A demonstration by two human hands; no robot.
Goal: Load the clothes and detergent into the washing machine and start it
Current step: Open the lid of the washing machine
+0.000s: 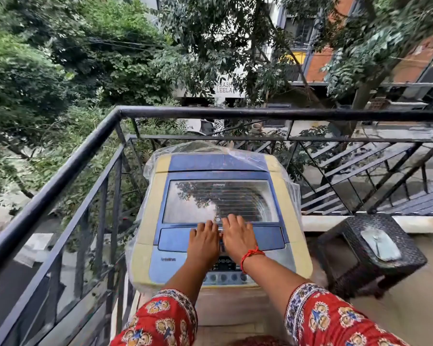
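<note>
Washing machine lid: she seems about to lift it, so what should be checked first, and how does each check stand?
1. Lid closed: ok, it lies flat.
2. Left hand at the lid's front edge: ok.
3. Right hand beside it on that edge: ok.
4. Plastic cover clear of the lid: ok, bunched behind the machine.
5. Room for the lid against the railing: cannot tell.
6. Clothes and detergent within reach: cannot tell, none in view.

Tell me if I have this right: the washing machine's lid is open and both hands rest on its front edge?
Not quite. The head view shows the lid shut flat on the washing machine. The left hand and right hand do rest on its front edge.
</note>
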